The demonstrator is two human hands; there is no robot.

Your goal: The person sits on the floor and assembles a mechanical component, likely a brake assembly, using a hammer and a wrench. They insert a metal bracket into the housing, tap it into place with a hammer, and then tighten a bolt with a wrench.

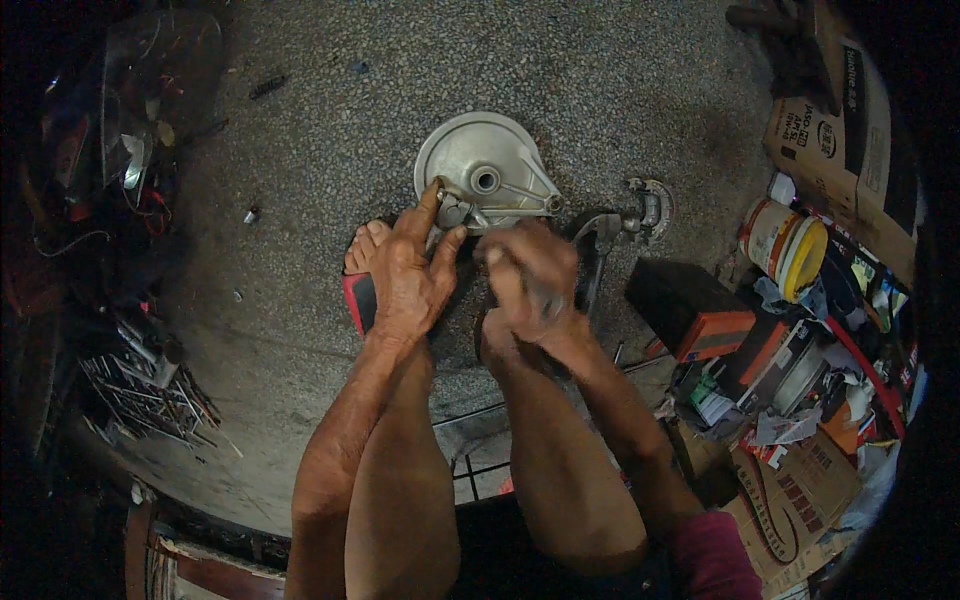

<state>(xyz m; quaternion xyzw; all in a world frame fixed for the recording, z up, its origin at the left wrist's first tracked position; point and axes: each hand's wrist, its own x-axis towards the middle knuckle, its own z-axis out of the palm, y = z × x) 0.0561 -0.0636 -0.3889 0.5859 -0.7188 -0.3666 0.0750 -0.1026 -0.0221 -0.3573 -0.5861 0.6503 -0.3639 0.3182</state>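
Note:
A round silver-grey metal drum brake plate [478,160], with a hub hole and a pointed arm on its right side, rests on the floor between my feet. My left hand [408,270] grips its near-left edge, the index finger along a small lever and the thumb close below. Smeared by motion, my right hand [535,275] is at the plate's near-right edge with its fingers bent. Whether it holds anything is hidden by the blur. To its right lies a curved brake shoe [655,208] beside a dark metal piece [598,228].
Over on the right stand a black-and-orange box [690,310], a yellow-lidded bucket [800,258], a cardboard box [800,150] and loose packaging. Several thin metal tools [150,395] lie at left. My left foot [365,250] is beside the plate, on speckled flooring.

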